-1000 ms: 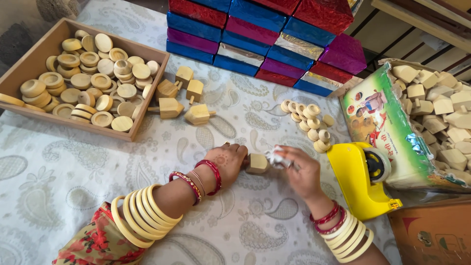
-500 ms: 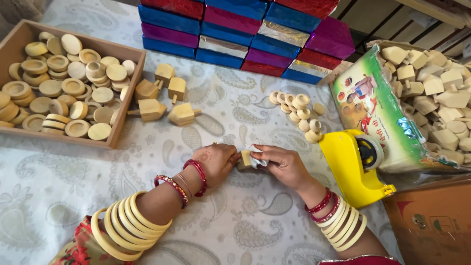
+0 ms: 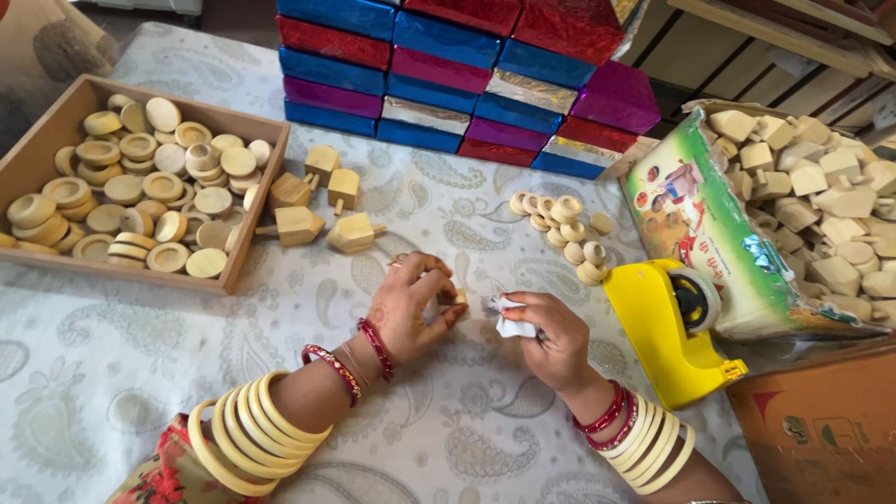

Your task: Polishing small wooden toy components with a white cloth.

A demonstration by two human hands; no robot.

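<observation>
Centrally, left hand (image 3: 411,303) fingers grip a wooden block (image 3: 458,297); right hand (image 3: 551,336) fingers pinch white paper (image 3: 509,315) just beside it.

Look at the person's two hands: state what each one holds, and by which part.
The left hand pinches a small wooden piece, mostly hidden, between thumb and fingertips. The right hand grips a crumpled white scrap by its near edge.

Both wrists carry stacked cream bangles (image 3: 245,431) beside thin red beaded ones (image 3: 377,348), a ring sits on the left hand (image 3: 411,306), and a floral red sleeve (image 3: 161,476) shows.
</observation>
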